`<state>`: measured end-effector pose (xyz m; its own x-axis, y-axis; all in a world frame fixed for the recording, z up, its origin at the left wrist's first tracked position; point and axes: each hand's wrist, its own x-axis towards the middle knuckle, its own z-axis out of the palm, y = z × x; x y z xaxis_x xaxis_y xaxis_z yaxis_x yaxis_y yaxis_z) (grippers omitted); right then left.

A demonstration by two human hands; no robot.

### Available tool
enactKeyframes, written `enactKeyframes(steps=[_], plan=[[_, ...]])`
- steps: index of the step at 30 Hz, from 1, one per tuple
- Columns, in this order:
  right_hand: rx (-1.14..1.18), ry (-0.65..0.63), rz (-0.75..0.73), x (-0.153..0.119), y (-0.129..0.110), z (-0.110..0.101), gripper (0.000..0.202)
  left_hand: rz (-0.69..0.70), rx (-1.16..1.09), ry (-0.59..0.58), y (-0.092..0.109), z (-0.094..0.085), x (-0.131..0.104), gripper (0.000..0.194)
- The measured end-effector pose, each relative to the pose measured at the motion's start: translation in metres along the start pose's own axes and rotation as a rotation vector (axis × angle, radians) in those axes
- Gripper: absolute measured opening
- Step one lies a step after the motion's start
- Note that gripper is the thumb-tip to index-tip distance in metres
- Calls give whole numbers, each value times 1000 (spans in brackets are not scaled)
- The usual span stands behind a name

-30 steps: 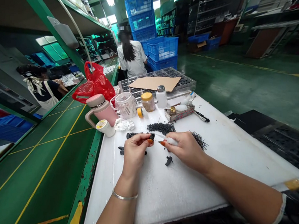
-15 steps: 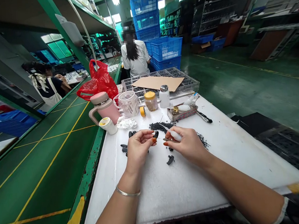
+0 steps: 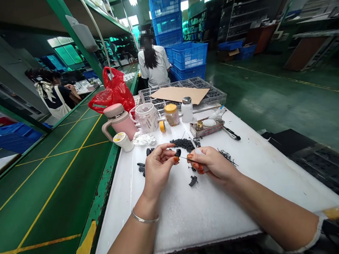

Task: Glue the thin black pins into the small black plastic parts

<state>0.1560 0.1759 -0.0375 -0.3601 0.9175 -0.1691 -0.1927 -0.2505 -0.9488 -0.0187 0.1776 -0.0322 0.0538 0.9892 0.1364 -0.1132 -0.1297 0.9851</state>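
Between thumb and fingertips, my left hand point(image 3: 159, 166) pinches a small curved black plastic part point(image 3: 178, 152). My right hand point(image 3: 210, 161), just to its right, grips a thin pin point(image 3: 183, 157) whose far end meets or nearly meets that part. Tucked in the same hand is a white pointed applicator point(image 3: 198, 151), its narrow tip aimed up and away. A similar black piece point(image 3: 193, 181) lies on the white tabletop point(image 3: 192, 217) below the hands. More black pieces point(image 3: 141, 167) are partly hidden behind my left hand. Beyond the hands is a heap of tiny black parts point(image 3: 184, 143).
Dark pins point(image 3: 228, 158) lie right of my right hand. Behind stand a pink flask point(image 3: 122, 120), a white tub point(image 3: 123, 142), a clear jug point(image 3: 146, 119), a yellow-lidded jar point(image 3: 172, 115), a white bottle point(image 3: 187, 110) and a small box point(image 3: 206, 127). A green bench point(image 3: 52, 176) runs along the left.
My right hand has curled its fingers and turned, so the applicator stands steeper and further right. The pin now shows plainly, bridging toward the black part. My left hand has hardly moved.
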Motion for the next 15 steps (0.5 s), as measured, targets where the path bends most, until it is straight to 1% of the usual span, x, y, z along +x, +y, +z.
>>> enactKeyframes(steps=[2, 4, 9, 12, 15], plan=[[93, -33, 84, 2, 2, -2, 30, 14, 15, -7, 0, 1, -1, 32], [74, -18, 92, 2, 2, -2, 30, 23, 38, -5, 0, 1, -1, 32], [-284, 127, -102, -1, -7, 0, 31, -13, 31, 14, -4, -1, 1, 39], [-463, 170, -187, -3, -12, -2, 36, -40, -23, 41, -4, -4, 3, 43], [-664, 220, -268, -4, -13, -2, 27, -52, -42, 55, -4, -7, 4, 46]])
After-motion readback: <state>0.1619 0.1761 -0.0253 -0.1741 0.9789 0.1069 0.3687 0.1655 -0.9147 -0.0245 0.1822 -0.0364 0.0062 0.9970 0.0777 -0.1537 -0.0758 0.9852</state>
